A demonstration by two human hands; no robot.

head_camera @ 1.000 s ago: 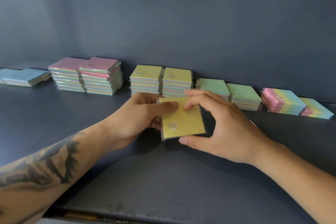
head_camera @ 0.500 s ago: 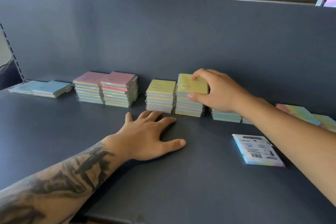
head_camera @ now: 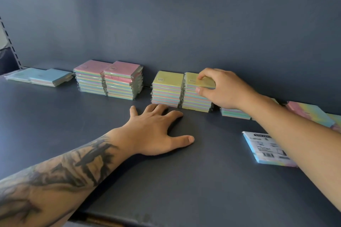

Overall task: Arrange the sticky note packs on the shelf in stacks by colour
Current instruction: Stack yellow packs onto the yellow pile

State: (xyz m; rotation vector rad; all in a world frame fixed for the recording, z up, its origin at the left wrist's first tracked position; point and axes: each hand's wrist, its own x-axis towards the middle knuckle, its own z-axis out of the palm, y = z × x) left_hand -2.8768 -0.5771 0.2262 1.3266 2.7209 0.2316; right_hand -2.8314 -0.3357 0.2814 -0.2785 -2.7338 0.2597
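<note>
Along the back of the dark shelf (head_camera: 55, 125) stand stacks of sticky note packs. My right hand (head_camera: 221, 88) grips a yellow pack (head_camera: 193, 80) lying on top of the right yellow stack (head_camera: 195, 101), thumb at its front edge, fingers over its top. Beside it stands the left yellow stack (head_camera: 167, 88). My left hand (head_camera: 156, 131) rests flat on the shelf in front of these stacks, fingers spread, holding nothing. Two pink stacks (head_camera: 108, 79) stand further left, and flat blue packs (head_camera: 42, 76) lie at the far left.
A pack lying label side up (head_camera: 265, 149) sits on the shelf at the right, partly under my right forearm. Green packs (head_camera: 234, 113) and pink-topped packs (head_camera: 310, 114) lie behind that arm. The shelf's back wall (head_camera: 166, 24) rises right behind the stacks.
A second ago both hands held the yellow pack in front of the stacks. My right hand has carried it onto the right yellow stack; my left hand let go and settled flat on the shelf.
</note>
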